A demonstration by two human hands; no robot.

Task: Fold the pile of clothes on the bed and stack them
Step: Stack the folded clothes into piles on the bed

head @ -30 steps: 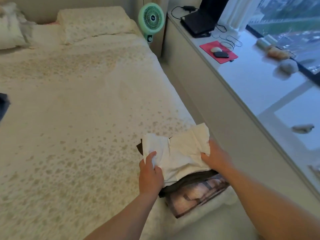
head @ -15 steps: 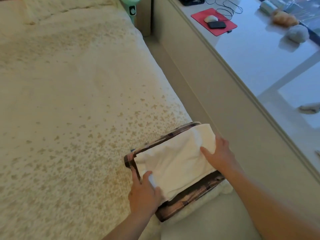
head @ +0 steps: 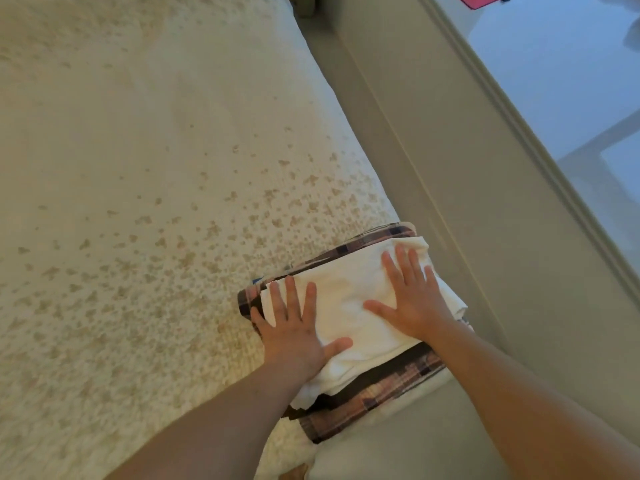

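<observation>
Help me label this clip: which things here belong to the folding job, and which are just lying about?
Job:
- white garment, folded, top of the stack
- plaid garment under it
- left hand and right hand, pressing flat on the white garment
- bed

Lying about:
- red mat on the sill

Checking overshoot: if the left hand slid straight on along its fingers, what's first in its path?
Left hand lies flat on the white cloth; ahead, probably the plaid garment's far edge, then bare bedspread.
</observation>
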